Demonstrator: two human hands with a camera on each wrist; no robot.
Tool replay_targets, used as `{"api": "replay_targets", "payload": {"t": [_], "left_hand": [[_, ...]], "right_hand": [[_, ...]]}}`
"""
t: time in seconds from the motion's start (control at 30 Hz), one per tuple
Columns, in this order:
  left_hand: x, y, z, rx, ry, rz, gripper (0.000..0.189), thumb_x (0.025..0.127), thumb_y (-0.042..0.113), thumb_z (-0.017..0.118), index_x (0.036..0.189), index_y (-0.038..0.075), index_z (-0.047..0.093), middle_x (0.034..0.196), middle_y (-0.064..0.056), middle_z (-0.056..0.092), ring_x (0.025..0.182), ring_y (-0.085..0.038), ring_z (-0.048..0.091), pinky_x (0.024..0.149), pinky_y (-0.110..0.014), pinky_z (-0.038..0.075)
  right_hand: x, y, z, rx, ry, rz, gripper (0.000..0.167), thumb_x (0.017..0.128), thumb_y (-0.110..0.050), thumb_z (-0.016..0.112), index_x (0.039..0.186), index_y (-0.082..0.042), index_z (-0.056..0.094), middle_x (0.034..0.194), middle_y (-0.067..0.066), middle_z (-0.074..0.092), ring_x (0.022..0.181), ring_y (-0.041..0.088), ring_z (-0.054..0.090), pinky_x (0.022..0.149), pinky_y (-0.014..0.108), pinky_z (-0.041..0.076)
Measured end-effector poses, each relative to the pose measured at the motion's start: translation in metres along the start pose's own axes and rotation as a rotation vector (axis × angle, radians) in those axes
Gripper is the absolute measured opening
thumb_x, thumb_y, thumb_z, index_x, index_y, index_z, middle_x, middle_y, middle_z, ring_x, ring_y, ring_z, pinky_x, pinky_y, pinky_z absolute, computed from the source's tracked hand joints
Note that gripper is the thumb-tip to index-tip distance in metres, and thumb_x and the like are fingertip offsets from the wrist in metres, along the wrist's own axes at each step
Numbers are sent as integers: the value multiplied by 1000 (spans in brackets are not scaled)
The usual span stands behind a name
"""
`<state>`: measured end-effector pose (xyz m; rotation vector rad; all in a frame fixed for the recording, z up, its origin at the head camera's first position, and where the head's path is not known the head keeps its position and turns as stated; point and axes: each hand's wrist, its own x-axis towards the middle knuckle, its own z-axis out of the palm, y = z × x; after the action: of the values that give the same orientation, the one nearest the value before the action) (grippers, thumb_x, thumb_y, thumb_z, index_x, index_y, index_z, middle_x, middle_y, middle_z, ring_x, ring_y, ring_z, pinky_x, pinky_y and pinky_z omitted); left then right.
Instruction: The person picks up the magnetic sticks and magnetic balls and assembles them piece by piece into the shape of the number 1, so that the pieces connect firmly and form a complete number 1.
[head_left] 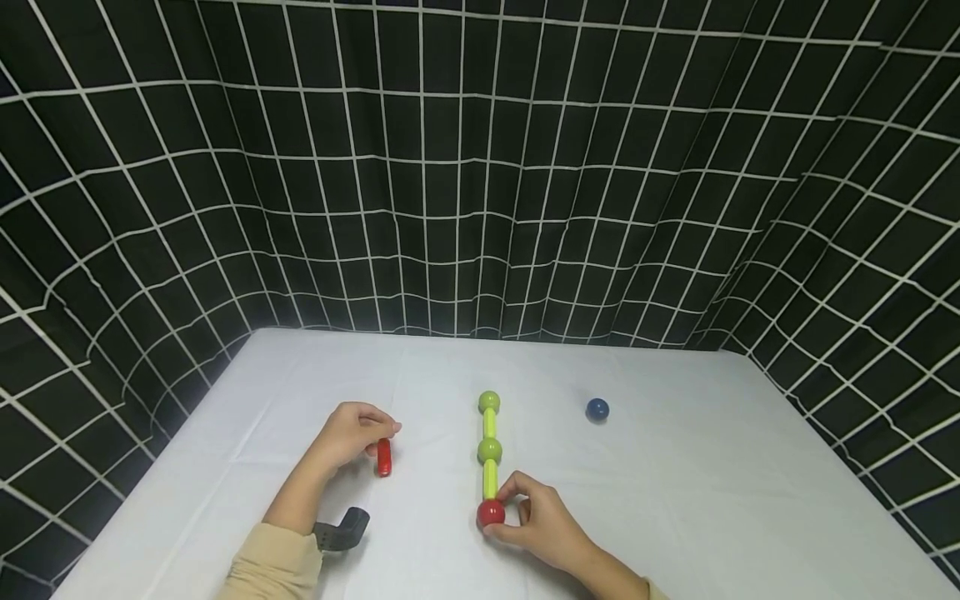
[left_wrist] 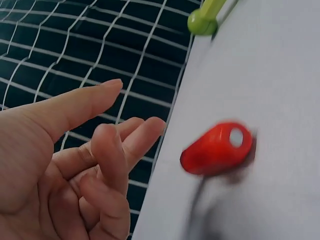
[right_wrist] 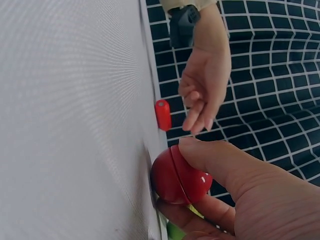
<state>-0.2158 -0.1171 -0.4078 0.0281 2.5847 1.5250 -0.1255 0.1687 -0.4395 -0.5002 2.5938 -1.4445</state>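
My right hand (head_left: 551,529) pinches a red ball (head_left: 491,512) between thumb and fingers; a seam around the ball shows in the right wrist view. The ball sits at the near end of a straight chain: a green rod (head_left: 490,480), a green ball (head_left: 490,451), another green rod and a farther green ball (head_left: 489,402). Left of the chain, a short red rod (head_left: 384,457) with a pale disc on its end lies on the table. Over it hovers my left hand (left_wrist: 75,160), apart from the rod, its fingers loosely bent and holding nothing.
A dark blue ball (head_left: 597,409) rests on the white tabletop (head_left: 697,467), right of the chain. A black curtain with a white grid (head_left: 480,167) surrounds the table's back and sides. My left wrist carries a dark camera mount (head_left: 343,530).
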Motion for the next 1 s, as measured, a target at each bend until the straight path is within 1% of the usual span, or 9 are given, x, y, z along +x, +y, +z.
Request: {"api": "replay_targets", "payload": {"t": [0.1, 0.17, 0.3, 0.43, 0.63, 0.77, 0.9, 1.0], "left_hand": [[1, -6, -5, 69, 27, -21, 27, 80, 23, 71, 93, 0, 67, 69, -5, 65, 52, -13, 50, 50, -27, 38], [1, -8, -7, 128, 35, -38, 27, 79, 26, 72, 90, 1, 68, 68, -4, 64, 51, -13, 50, 48, -26, 39], [0, -11, -6, 243, 25, -73, 29, 76, 33, 74, 79, 5, 68, 68, -1, 62, 53, -14, 50, 48, -26, 40], [-2, -12, -2, 306, 14, -81, 30, 73, 35, 76, 70, 7, 65, 64, -1, 59, 56, -14, 49, 48, -25, 38], [-5, -11, 4, 346, 26, -60, 32, 69, 33, 79, 60, 8, 60, 54, 0, 54, 51, -12, 43, 46, -23, 32], [-6, -10, 6, 348, 26, -48, 33, 68, 28, 80, 56, 8, 57, 50, 1, 51, 49, -11, 41, 45, -22, 30], [-7, -9, 7, 339, 17, -54, 31, 70, 24, 79, 55, 7, 57, 48, 1, 50, 47, -11, 42, 44, -21, 31], [-8, -7, 6, 333, 11, -62, 29, 72, 23, 77, 57, 6, 59, 50, 0, 52, 47, -11, 46, 44, -21, 35]], "right_hand": [[0, 0, 0, 1, -3, 1, 35, 71, -20, 80, 94, -7, 57, 78, 3, 55, 46, -2, 33, 41, 13, 29], [0, 0, 0, 1, -4, -1, 35, 71, -20, 80, 94, -7, 57, 77, 3, 55, 46, -2, 32, 41, 13, 29], [0, 1, 0, -2, -2, -6, 35, 71, -20, 80, 94, -7, 57, 78, 2, 56, 46, -2, 32, 41, 13, 29], [1, 1, 0, -6, -2, -7, 35, 71, -20, 80, 94, -7, 57, 79, 2, 56, 46, -2, 33, 41, 13, 29], [1, 1, 0, -13, -1, -7, 35, 70, -20, 80, 94, -7, 57, 78, 1, 57, 46, -2, 33, 41, 12, 29], [1, 0, 0, -9, -4, 1, 36, 70, -20, 80, 94, -7, 57, 76, 3, 56, 46, -2, 33, 41, 12, 29], [1, -1, -1, -3, -10, 9, 37, 70, -21, 80, 95, -6, 56, 76, 4, 56, 45, -2, 33, 41, 11, 28], [1, -1, -1, -1, -13, 11, 38, 70, -21, 80, 95, -6, 56, 75, 4, 55, 45, -2, 33, 41, 11, 28]]}}
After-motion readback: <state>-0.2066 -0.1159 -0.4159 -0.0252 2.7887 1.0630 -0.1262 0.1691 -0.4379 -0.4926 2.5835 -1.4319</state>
